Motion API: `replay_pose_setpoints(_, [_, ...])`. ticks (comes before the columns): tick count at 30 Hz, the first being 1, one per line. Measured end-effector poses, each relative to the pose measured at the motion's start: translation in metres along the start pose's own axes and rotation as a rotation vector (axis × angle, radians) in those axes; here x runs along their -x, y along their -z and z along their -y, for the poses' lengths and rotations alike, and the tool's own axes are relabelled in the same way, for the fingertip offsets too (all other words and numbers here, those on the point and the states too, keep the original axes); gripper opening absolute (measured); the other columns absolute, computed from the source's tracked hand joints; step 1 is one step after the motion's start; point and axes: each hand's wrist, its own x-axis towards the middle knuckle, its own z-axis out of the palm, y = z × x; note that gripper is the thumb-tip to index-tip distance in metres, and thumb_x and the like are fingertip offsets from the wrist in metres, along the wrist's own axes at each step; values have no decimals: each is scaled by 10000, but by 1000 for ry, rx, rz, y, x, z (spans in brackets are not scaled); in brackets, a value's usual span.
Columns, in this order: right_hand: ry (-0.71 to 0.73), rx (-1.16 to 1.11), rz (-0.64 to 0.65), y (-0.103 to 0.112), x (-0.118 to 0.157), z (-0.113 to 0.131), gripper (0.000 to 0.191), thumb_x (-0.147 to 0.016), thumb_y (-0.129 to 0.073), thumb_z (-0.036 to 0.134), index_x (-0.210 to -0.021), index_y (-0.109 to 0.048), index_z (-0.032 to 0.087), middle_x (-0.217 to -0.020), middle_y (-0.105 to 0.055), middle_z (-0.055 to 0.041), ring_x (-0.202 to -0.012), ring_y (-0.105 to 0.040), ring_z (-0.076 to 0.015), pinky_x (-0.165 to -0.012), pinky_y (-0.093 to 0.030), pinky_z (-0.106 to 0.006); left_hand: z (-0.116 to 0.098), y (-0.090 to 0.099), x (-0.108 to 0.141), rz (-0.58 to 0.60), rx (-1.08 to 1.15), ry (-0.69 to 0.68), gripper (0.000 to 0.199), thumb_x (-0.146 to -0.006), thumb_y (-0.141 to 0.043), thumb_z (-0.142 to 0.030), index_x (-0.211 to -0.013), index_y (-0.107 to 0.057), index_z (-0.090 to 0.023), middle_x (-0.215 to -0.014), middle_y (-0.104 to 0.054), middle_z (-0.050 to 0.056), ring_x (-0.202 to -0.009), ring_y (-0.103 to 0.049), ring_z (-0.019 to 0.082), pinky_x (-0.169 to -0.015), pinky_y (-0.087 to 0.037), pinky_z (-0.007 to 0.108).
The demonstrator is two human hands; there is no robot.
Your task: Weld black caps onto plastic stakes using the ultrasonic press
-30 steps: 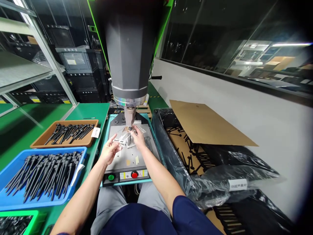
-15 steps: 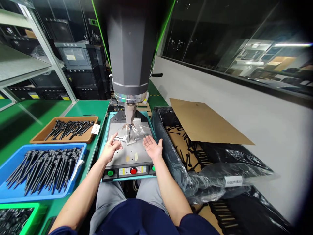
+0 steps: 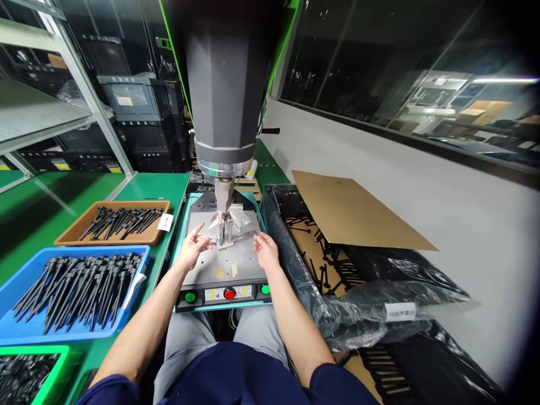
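Note:
My left hand [image 3: 193, 248] is over the left side of the grey machine plate [image 3: 211, 272], index finger stretched out and the other fingers partly bent. Nothing shows in its grasp. My right hand [image 3: 266, 253] is at the plate's right side, fingertips pinched at the edge of a clear plastic film [image 3: 241, 220]. That film surrounds a small metal fixture [image 3: 225, 244] between my hands. A black part [image 3: 224, 218] stands upright in the fixture, directly under the press head [image 3: 223, 194]; the film's glare partly hides it.
To the left are a brown tray [image 3: 67, 235] and a blue tray [image 3: 147, 260] of black bolt-like rods, plus a green bin [image 3: 63, 360] of small black parts. A plastic-lined box [image 3: 291, 281] with a cardboard sheet [image 3: 354, 214] stands right. Green buttons [image 3: 190, 297] and a red button [image 3: 229, 293] line the machine's front.
My right hand has turned from open, palm up, to pinched fingers at the film's edge. The left hand has shifted only slightly, and the film has changed shape around the fixture.

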Motion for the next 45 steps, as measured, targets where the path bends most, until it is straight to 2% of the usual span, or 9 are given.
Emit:
replay_pose_setpoints(8, [-27,12,-10,7,-2,-12,479,-523,-866,270,-920,-618,170,-730,-717,-3,-562,-628,-101,-469,-474,-183,9,1,3,-32,-29,31,916,-665,-810,-366,-1443,-390,-125,-729,-645,-3,-629,-642,140,-718,-522,328])
replay_pose_setpoints(11, [-32,12,-13,8,-3,-14,472,-526,-868,266,-912,-616,170,-728,-716,2,-559,-632,-102,-469,-477,-182,11,6,-4,-40,-28,30,834,-684,-810,-379,-1399,-449,-148,-917,-699,84,-825,-686,184,-791,-532,333])
replay_pose_setpoints(14, [-34,10,-11,8,-4,-15,445,-541,-863,255,-902,-616,172,-725,-715,3,-553,-630,-101,-468,-477,-181,12,14,-19,-37,37,32,655,-740,-766,-408,-1301,-543,-155,-1201,-649,164,-1079,-638,236,-847,-537,330])
replay_pose_setpoints(23, [-50,15,-17,8,-13,-18,354,-577,-839,200,-855,-620,177,-693,-710,-1,-518,-627,-107,-437,-471,-178,14,17,-53,-58,163,-14,462,-780,-719,-403,-1173,-615,-183,-1471,-442,143,-1304,-475,311,-927,-545,438])
replay_pose_setpoints(27, [-56,23,-19,7,-16,-19,356,-571,-837,198,-852,-621,171,-695,-712,-8,-514,-628,-109,-437,-472,-182,12,15,-61,-93,187,-31,481,-779,-715,-390,-1208,-581,-219,-1519,-375,103,-1327,-444,309,-923,-548,438])
replay_pose_setpoints(33, [-46,50,-40,6,-19,-20,357,-560,-835,224,-840,-618,175,-693,-710,-7,-514,-624,-111,-443,-473,-191,13,17,-66,-75,188,-5,507,-730,-757,-379,-1177,-582,-214,-1337,-526,110,-1213,-534,265,-819,-585,361])
replay_pose_setpoints(39, [-15,140,-67,5,-17,-22,378,-555,-831,287,-844,-614,178,-705,-711,-19,-521,-624,-125,-464,-485,-219,14,14,-60,-114,181,13,453,-692,-789,-354,-1071,-613,-177,-1358,-506,134,-1152,-581,279,-766,-594,356])
replay_pose_setpoints(42, [24,226,-97,6,-16,-22,361,-588,-801,332,-860,-625,173,-736,-714,-38,-554,-639,-144,-508,-510,-253,11,16,-56,-214,141,15,407,-738,-742,-381,-1051,-614,-155,-1315,-540,150,-1148,-592,279,-771,-586,349])
replay_pose_setpoints(45, [107,331,-175,11,-12,-17,343,-659,-734,372,-910,-637,159,-816,-716,-79,-691,-680,-201,-620,-549,-328,8,23,-48,-478,39,-28,409,-805,-648,-451,-1078,-601,-151,-1246,-581,151,-1148,-594,271,-857,-558,386])
